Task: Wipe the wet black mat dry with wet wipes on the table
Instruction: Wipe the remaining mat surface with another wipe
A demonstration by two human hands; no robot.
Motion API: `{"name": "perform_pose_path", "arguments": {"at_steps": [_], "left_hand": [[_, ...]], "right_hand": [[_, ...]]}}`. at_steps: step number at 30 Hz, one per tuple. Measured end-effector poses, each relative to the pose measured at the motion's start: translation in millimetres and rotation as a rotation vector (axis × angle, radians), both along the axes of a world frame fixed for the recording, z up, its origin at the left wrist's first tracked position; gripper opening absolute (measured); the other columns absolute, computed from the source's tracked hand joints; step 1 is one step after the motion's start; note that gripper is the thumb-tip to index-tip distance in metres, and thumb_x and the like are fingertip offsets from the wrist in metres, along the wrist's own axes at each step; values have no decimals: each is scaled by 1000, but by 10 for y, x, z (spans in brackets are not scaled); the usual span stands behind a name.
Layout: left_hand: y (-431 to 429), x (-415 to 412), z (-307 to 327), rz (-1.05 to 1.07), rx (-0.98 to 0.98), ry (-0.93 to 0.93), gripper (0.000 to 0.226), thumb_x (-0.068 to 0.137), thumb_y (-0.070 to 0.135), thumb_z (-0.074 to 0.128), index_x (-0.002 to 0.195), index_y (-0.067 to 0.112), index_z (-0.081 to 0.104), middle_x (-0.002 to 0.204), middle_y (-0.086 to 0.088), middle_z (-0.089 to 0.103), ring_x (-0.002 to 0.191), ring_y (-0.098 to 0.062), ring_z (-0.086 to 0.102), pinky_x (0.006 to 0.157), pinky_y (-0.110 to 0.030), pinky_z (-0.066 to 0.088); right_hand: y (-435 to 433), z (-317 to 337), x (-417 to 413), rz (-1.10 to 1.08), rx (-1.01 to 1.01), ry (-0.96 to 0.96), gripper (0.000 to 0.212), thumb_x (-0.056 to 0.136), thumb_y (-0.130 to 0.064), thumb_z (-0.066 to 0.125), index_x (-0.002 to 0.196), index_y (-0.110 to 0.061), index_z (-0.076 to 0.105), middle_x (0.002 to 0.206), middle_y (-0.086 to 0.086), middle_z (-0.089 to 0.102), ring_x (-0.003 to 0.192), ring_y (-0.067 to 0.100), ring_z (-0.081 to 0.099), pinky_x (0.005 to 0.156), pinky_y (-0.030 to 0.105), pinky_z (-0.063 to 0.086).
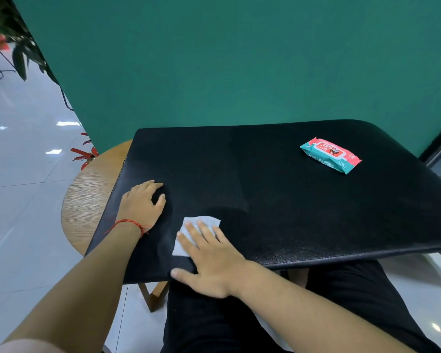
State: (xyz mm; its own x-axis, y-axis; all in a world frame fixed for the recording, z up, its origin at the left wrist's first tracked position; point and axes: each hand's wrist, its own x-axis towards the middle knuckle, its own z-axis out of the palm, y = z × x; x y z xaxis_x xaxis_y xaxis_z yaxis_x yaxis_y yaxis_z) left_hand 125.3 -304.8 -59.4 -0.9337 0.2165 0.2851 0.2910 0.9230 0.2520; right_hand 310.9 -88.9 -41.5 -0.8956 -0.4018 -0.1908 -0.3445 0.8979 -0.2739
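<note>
This looks like an office or a public indoor space. Glossy pale grey floor tiles reflect ceiling lights. A tall flat teal-green partition stands behind the round light-wood table. What look like red fire extinguishers sit on the floor beside it, and dark green plant leaves hang far left.

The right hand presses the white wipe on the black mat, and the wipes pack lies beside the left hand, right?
No: the head view shows the wipes pack on the far right of the black mat, away from the left hand.
</note>
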Motion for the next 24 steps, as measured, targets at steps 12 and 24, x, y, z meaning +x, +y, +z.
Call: {"name": "perform_pose_path", "arguments": {"at_steps": [12,24], "left_hand": [[-9,-11,-23,-5,15,1,43,102,45,53,141,30,62,150,0,58,138,-24,52,113,-51,45],[2,-7,-12,9,16,-8,42,101,44,54,140,31,61,151,1,58,138,-23,51,114,-51,44]], "right_hand": [[970,32,-235,-254,76,-51,89,98,-82,14,168,-33,-10,173,-12,-26,158,12,-28,131,45,-9],[122,39,-718,-80,29,-63,100,94,-86,21,169,-28,-11,174,-3,-26,158,20,-31,129,50,-14]]}}
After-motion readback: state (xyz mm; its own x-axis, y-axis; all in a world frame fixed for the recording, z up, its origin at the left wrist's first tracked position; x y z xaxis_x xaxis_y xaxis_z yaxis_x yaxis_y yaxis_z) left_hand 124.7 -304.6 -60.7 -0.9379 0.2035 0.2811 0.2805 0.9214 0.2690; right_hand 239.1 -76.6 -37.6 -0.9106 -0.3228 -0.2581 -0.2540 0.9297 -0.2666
